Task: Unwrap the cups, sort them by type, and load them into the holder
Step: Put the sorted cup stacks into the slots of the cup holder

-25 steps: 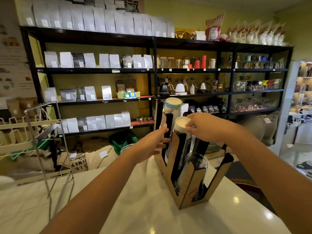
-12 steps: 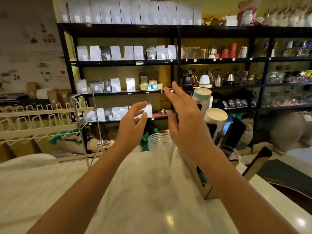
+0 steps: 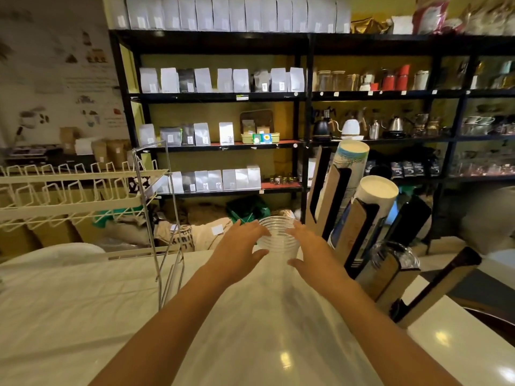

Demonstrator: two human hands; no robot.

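**Operator:** Head view. What is at risk here?

**Checker:** The stack of clear plastic cups (image 3: 278, 238) is standing upright on the counter (image 3: 83, 316), just left of the cup holder (image 3: 370, 254). It is a tall, light stack; uneven pressure from either side is likely to tip it or splay the nested cups. A sideways swing could also be knocking the white paper cups (image 3: 376, 196) already sitting in the holder's slots.

**Operator:** And the hands?

**Checker:** The left hand (image 3: 237, 246) is closing in on the stack's left side, fingers extended and spread, thumb below. The right hand (image 3: 309, 252) is mirroring it on the right side. Fingertips appear to be touching the rim area, though the transparent plastic is making contact hard to confirm. Neither hand is clenching or wrapping round anything; both are released, flanking the stack
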